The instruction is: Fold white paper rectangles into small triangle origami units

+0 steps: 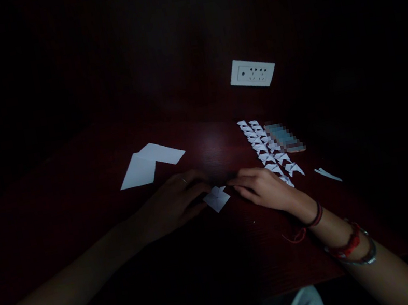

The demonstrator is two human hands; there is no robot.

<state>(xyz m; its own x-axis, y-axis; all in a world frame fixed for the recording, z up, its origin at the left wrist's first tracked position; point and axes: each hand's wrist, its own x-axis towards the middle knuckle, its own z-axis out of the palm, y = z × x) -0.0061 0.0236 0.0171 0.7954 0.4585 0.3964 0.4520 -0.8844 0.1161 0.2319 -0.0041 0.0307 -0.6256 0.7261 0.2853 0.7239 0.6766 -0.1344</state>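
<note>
A small white folded paper square (217,198) lies on the dark red wooden table (92,214) between my hands. My left hand (175,202) rests at its left edge with fingers curled and pressed on the paper. My right hand (263,187) is at its right edge, fingertips pinched at the paper's upper corner. The right wrist carries red and dark bracelets. The light is dim.
Larger white paper sheets (149,163) lie to the back left. Several small folded white paper pieces (268,149) sit in rows at the right, beside a blurred flat object (284,138). A paper scrap (327,174) lies farther right. A white wall socket (252,72) is behind.
</note>
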